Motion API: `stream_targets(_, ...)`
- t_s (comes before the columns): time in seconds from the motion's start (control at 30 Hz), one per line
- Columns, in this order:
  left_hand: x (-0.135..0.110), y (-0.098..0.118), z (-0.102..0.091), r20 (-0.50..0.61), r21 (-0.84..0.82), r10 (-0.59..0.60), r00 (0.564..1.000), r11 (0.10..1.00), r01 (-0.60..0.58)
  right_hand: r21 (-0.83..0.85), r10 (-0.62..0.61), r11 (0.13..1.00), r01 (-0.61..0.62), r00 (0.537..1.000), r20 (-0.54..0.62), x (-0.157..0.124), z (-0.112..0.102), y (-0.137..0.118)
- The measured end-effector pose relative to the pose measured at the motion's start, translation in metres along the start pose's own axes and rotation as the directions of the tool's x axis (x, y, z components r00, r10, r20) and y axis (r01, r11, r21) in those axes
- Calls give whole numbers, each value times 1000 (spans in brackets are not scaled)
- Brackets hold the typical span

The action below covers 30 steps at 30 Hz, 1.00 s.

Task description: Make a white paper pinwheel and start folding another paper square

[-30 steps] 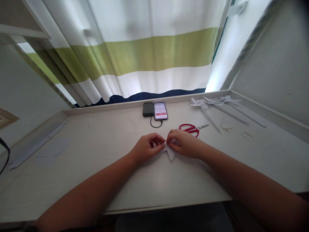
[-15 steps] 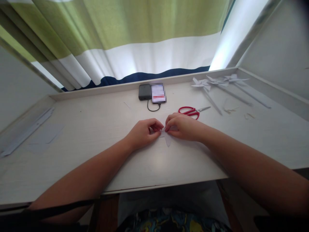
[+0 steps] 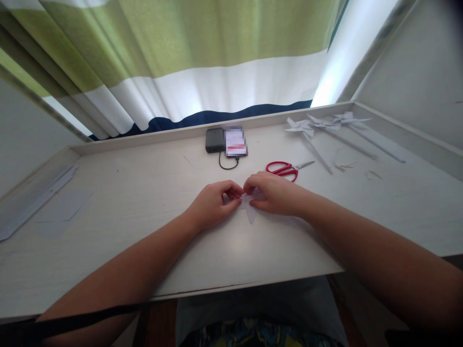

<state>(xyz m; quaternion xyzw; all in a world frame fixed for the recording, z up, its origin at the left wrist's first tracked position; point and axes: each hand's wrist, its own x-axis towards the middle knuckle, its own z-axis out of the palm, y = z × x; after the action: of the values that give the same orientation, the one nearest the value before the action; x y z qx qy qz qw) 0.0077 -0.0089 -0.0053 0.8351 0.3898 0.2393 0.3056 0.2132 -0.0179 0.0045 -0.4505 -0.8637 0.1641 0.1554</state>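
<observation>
Low over the front middle of the desk, a small white paper pinwheel [image 3: 250, 215] lies between my hands, one pointed blade sticking out toward me. Its centre is mostly covered by fingers. My left hand [image 3: 216, 203] is closed, pinching its left side between thumb and fingertips. My right hand [image 3: 277, 193] curls over the right side, its fingertips at the centre and its thumb lower on the paper. Just behind my right hand lie red-handled scissors [image 3: 289, 169], blades pointing right.
Finished paper pinwheels on sticks [image 3: 303, 127] lie at the back right, near small pale scraps [image 3: 343, 166]. A black power bank [image 3: 214, 140] is cabled to a phone [image 3: 235, 141] at the back. Paper sheets [image 3: 68, 205] and a long folded paper [image 3: 39, 202] lie left.
My right fingertips have shifted slightly up and left, and the right thumb has come apart from them, showing more paper. My left hand keeps its pinch.
</observation>
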Motion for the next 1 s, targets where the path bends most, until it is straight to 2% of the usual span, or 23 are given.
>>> stream_targets(0.23, 3, 2, 2, -15, -3, -47, 999, 999, 47, 13, -32, 999, 33, 999, -32, 1, 5, 2)
stream_targets(0.4, 3, 3, 4, -15, 57, -74, 997, 996, 75, -7, -83, 997, 83, 996, -22, 3, 4, 3)
stream_targets(0.67, 4, 3, 5, -32, 125, -76, 997, 989, 79, 16, -75, 997, 75, 997, -30, 4, 5, 4)
stream_targets(1.0, 7, 3, 6, -51, 49, -103, 993, 993, 106, -9, -64, 998, 64, 998, -29, 6, 8, 7)
